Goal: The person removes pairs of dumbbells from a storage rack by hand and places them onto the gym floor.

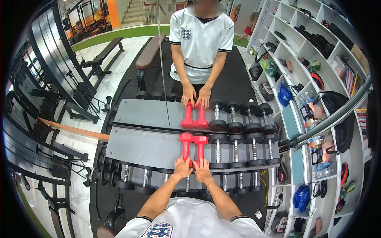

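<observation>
Two red dumbbells lie side by side on the grey top shelf (139,144) of a rack, their handles pointing away from me. My left hand (182,168) is closed over the near end of the left red dumbbell (185,148). Over the near end of the right red dumbbell (201,150), my right hand (203,171) is closed in the same way. The fingers cover most of both near ends. Both dumbbells rest on the shelf, close together. Just to their right stands a row of black dumbbells with metal handles, beginning with the nearest black dumbbell (218,150).
A mirror (151,113) behind the shelf reflects the person, the dumbbells and a brown bench. More black dumbbells (145,178) sit on the lower tier. White cubby shelves (295,168) with bags and bottles stand at right, weight machines (59,166) at left. A yellow cable (264,190) hangs near the rack.
</observation>
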A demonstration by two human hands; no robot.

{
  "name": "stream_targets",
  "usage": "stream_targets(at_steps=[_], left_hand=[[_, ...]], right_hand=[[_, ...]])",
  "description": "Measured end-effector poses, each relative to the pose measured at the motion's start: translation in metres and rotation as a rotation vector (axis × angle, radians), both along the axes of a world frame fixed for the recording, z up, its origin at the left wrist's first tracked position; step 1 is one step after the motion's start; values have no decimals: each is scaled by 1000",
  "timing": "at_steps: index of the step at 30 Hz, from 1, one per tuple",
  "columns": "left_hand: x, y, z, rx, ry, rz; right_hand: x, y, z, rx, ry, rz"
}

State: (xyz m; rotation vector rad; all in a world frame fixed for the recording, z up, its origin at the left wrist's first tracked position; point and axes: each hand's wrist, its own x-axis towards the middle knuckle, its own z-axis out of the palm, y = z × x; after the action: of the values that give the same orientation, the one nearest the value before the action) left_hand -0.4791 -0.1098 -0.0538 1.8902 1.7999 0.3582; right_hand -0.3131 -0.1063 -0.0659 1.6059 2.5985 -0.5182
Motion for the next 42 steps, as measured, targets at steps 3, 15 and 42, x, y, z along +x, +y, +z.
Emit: stream_targets(at_steps=[3, 15, 42], left_hand=[[8, 15, -6, -78, 75, 28], [5, 39, -11, -270, 80, 13], [-7, 92, -45, -365, -344, 613]], right_hand=[[-2, 2, 4, -25, -14, 15], [-6, 32, 14, -209, 451, -410], [-30, 101, -3, -455, 99, -738]])
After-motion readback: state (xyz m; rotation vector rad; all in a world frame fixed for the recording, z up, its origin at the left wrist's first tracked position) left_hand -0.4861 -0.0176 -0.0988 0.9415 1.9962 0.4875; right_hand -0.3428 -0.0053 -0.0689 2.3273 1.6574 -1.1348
